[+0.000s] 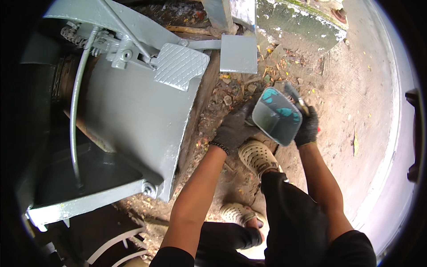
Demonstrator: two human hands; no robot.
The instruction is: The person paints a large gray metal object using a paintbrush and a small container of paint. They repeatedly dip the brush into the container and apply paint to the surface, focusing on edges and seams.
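Head view: grey, open-topped tapered container with turquoise patches inside [276, 116] is up between the hands, just ahead of the beige perforated clog [258, 156]. Left hand in a dark glove [236, 127] has it, fingers wrapped on its left side; tips hidden behind. Right hand in a dark glove [308, 127] has fingers curled round a dark-handled brush with a grey head [294, 95]. Can't tell if they also press the container.

Key relation from where I'm standing: brush sits just outside the container's far-right rim, long axis slanting forward-left, head end away from the person. Mouth is left of and nearer the person than that head. Right hand is nearer the brush. Grey-coated ribbed metal pedal [181, 65] is forward-left, well apart from both.
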